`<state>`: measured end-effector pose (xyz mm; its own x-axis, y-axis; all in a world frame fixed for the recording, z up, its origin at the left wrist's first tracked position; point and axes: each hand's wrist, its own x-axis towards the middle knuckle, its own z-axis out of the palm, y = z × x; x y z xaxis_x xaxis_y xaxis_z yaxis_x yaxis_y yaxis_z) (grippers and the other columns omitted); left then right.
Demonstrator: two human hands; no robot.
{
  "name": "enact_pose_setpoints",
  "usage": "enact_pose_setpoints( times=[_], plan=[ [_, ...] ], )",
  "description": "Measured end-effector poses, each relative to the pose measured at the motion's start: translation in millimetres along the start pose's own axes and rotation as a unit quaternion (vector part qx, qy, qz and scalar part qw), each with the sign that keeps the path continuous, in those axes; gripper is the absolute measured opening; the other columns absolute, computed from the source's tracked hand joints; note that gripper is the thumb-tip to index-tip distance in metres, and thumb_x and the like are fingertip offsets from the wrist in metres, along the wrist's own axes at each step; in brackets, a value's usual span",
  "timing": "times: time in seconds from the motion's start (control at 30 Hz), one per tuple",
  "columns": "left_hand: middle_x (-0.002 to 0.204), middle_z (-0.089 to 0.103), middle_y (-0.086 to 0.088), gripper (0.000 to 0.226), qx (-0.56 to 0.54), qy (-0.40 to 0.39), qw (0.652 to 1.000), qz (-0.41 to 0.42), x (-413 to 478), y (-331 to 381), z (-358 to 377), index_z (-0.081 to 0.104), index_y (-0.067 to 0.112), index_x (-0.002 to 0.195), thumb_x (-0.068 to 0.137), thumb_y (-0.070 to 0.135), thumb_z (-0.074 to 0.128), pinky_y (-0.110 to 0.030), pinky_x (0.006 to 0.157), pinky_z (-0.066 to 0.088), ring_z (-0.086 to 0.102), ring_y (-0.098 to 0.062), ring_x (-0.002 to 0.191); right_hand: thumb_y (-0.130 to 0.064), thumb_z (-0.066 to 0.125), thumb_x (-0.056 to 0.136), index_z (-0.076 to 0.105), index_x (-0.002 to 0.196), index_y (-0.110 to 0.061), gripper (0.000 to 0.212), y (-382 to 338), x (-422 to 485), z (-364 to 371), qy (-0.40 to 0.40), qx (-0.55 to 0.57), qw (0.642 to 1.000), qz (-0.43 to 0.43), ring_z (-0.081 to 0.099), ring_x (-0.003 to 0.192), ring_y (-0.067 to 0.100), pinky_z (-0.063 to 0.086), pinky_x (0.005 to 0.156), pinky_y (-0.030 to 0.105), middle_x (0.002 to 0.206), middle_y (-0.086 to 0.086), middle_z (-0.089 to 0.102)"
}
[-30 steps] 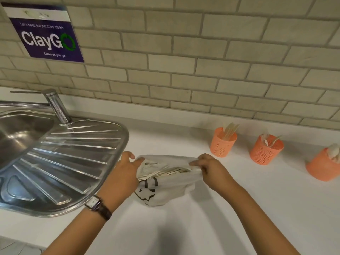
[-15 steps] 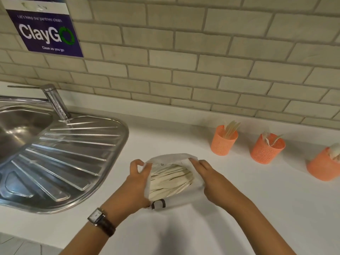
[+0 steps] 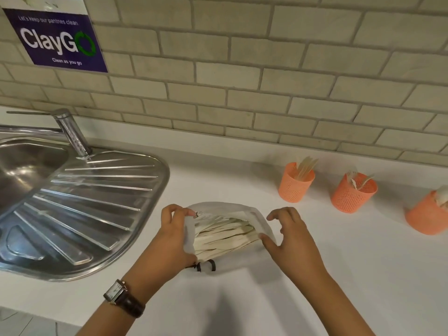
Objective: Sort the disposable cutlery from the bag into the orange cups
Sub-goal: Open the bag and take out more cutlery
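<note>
White counter [image 3: 327, 275], steel sink [image 3: 72, 202] at its left. The bag [image 3: 218, 209] lies between both hands, pale cutlery [image 3: 225, 236] inside, orange cups [image 3: 294, 187] well apart. Left hand [image 3: 174, 236] grips its rim; right hand [image 3: 291, 241] is slack, thumb touching it.

Wall sign [image 3: 57, 36]: "ClayGo", "Clean as you go"

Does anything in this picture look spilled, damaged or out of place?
Nothing stands out: the left hand holds the bag open on the counter, cutlery inside it; the orange cups stand near the wall.
</note>
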<state>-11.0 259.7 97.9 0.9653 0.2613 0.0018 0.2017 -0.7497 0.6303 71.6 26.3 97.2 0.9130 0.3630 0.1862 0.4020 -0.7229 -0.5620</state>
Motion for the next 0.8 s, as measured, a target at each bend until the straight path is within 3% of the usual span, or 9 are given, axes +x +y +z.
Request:
enact_pose_setpoints(
  times=[0.07,0.17,0.23,0.3,0.4,0.47,0.57,0.7,0.8],
  plan=[
    [0.114,0.010,0.018,0.088,0.004,-0.003,1.000,-0.008,1.0,-0.2,-2.2,0.030,0.025,0.131,0.061,0.009,0.081,-0.013,0.066,0.051,0.045,0.001,0.076,-0.029,0.070,0.080,0.048,0.110,-0.025,0.038,6.0,-1.0,6.8,-0.025,0.039,0.997,0.065,0.055,0.079,0.011,0.044,0.067,0.023,0.104,-0.014,0.047],
    [0.125,0.015,0.011,0.089,0.026,0.006,0.999,-0.024,2.7,0.8,-9.5,0.029,0.024,0.138,0.064,0.010,0.079,-0.018,0.076,0.048,0.048,-0.014,0.094,-0.014,0.069,0.080,0.052,0.093,-0.028,0.026,9.4,4.1,14.0,-0.031,0.164,0.979,0.117,0.055,0.055,0.007,0.047,0.057,0.021,0.088,-0.007,0.058],
    [0.133,0.021,0.002,0.081,0.106,0.064,0.992,-0.012,5.0,5.2,-13.7,0.034,0.024,0.138,0.069,0.015,0.076,-0.025,0.093,0.043,0.039,-0.020,0.114,-0.002,0.066,0.079,0.055,0.081,-0.026,0.026,6.7,8.8,14.7,0.002,0.224,0.967,0.123,0.053,0.048,0.010,0.052,0.055,0.026,0.080,-0.003,0.058],
    [0.132,0.032,0.000,0.062,0.173,0.099,0.979,0.036,11.6,15.0,-9.1,0.045,0.024,0.133,0.076,0.019,0.070,-0.025,0.100,0.034,0.033,-0.019,0.120,0.003,0.064,0.078,0.056,0.077,-0.022,0.026,-0.1,13.9,12.6,0.033,0.265,0.956,0.120,0.053,0.048,0.014,0.055,0.053,0.030,0.076,-0.002,0.058],
    [0.128,0.048,0.000,0.041,0.172,-0.055,0.983,0.010,29.0,31.9,16.1,0.054,0.018,0.126,0.086,0.011,0.054,-0.017,0.092,0.035,0.048,-0.018,0.115,0.003,0.064,0.077,0.057,0.075,-0.021,0.026,-8.1,17.6,13.5,0.041,0.271,0.956,0.102,0.052,0.047,0.012,0.056,0.055,0.036,0.072,-0.006,0.057],
    [0.125,0.054,-0.009,0.033,0.261,-0.147,0.954,-0.011,41.3,37.4,33.3,0.053,0.008,0.122,0.090,0.006,0.044,-0.024,0.092,0.040,0.052,-0.023,0.114,0.002,0.064,0.077,0.058,0.076,-0.020,0.023,-9.6,18.1,15.2,0.038,0.270,0.957,0.100,0.053,0.048,0.013,0.055,0.057,0.040,0.071,-0.007,0.057],
    [0.126,0.053,-0.015,0.031,0.345,-0.207,0.915,-0.022,57.9,32.3,46.2,0.051,0.001,0.120,0.090,0.005,0.043,-0.029,0.097,0.040,0.049,-0.026,0.118,0.002,0.065,0.077,0.060,0.079,-0.016,0.018,-7.9,18.1,17.4,0.041,0.273,0.956,0.098,0.053,0.048,0.015,0.057,0.058,0.044,0.071,-0.006,0.058],
    [0.136,0.040,-0.014,0.058,0.249,-0.194,0.949,0.000,72.3,6.8,62.4,0.037,0.005,0.132,0.081,0.016,0.062,-0.033,0.106,0.036,0.037,-0.028,0.127,0.001,0.065,0.077,0.061,0.080,-0.016,0.018,-6.5,18.2,17.6,0.040,0.268,0.958,0.098,0.052,0.048,0.014,0.057,0.058,0.045,0.071,-0.005,0.058],
    [0.131,0.047,-0.007,0.059,0.160,-0.171,0.972,0.032,72.9,-2.1,65.5,0.043,0.013,0.127,0.076,0.026,0.069,-0.028,0.104,0.034,0.041,-0.024,0.124,0.003,0.064,0.076,0.061,0.079,-0.017,0.021,-6.1,18.2,17.9,0.036,0.273,0.956,0.099,0.052,0.047,0.013,0.057,0.058,0.045,0.071,-0.005,0.058]
  ],
)
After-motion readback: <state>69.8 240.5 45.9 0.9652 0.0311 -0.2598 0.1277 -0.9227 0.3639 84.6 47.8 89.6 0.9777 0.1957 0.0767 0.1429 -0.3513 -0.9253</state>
